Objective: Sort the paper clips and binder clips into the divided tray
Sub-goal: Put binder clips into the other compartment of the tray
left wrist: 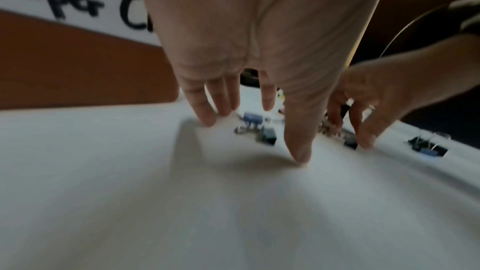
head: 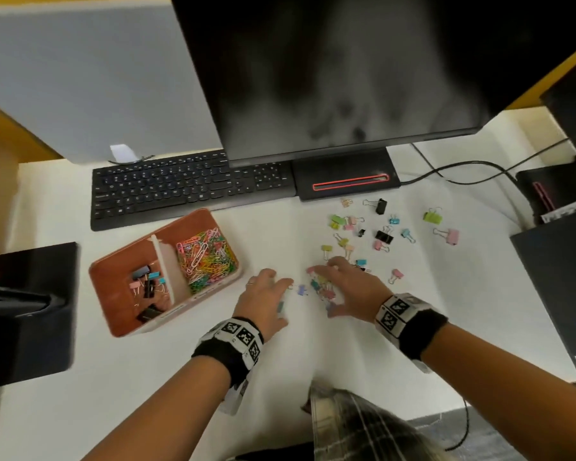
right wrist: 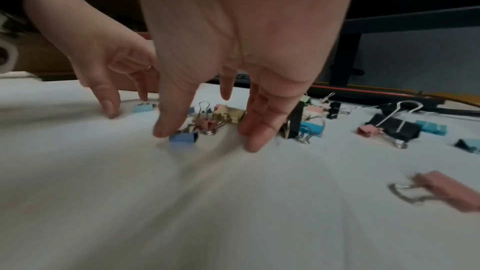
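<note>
The brown divided tray (head: 113, 294) stands left of centre; its side label (left wrist: 64, 1) partly reads "Paper C". Coloured paper clips (head: 207, 257) fill its right compartment and a few binder clips (head: 145, 284) lie in the left one. Many binder clips (head: 384, 236) lie scattered on the white table to the right. My right hand (head: 323, 291) (right wrist: 210, 138) is palm down, its straight fingertips on the table around a small heap of binder clips (right wrist: 221, 118). My left hand (head: 273, 294) (left wrist: 253, 139) is beside it, fingertips on the table near a blue binder clip (head: 301, 289) (left wrist: 252, 118). Neither hand holds anything.
A black keyboard (head: 187, 188) and the monitor (head: 346, 78) on its base (head: 346, 181) stand behind the clips. Cables (head: 463, 174) run at the back right. Dark objects sit at the left edge (head: 30, 311) and the right edge (head: 562, 277).
</note>
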{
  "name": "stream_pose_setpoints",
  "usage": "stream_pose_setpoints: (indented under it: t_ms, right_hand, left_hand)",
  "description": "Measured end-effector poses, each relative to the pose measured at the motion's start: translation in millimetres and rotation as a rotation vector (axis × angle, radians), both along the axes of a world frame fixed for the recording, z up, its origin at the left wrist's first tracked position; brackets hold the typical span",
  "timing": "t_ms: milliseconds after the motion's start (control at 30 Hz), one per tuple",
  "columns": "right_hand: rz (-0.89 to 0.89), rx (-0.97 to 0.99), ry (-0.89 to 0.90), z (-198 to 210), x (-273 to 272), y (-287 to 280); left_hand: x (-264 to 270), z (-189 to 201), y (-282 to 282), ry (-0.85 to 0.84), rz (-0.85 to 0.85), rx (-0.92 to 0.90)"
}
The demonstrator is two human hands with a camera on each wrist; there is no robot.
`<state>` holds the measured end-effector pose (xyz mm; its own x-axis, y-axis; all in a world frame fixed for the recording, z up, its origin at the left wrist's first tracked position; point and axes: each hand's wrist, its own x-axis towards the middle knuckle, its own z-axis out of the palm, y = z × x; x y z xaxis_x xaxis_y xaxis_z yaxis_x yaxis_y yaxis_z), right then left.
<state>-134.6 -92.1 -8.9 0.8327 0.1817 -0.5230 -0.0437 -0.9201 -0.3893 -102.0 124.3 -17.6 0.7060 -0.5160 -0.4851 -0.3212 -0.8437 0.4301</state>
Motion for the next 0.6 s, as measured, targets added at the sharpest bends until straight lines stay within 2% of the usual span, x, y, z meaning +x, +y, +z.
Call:
stream_pose_setpoints:
  t_ms: [300,600]
  right_hand:
    - [-0.238,0.138,-0.059,-11,24,3]
    - [-0.232,0.258,-0.077,-8,23,-1]
  left_hand:
    - [2,-14,-5,0.035,0.131,-0.250]
    - [4,-17,-8,-0.036,0.260,-0.280]
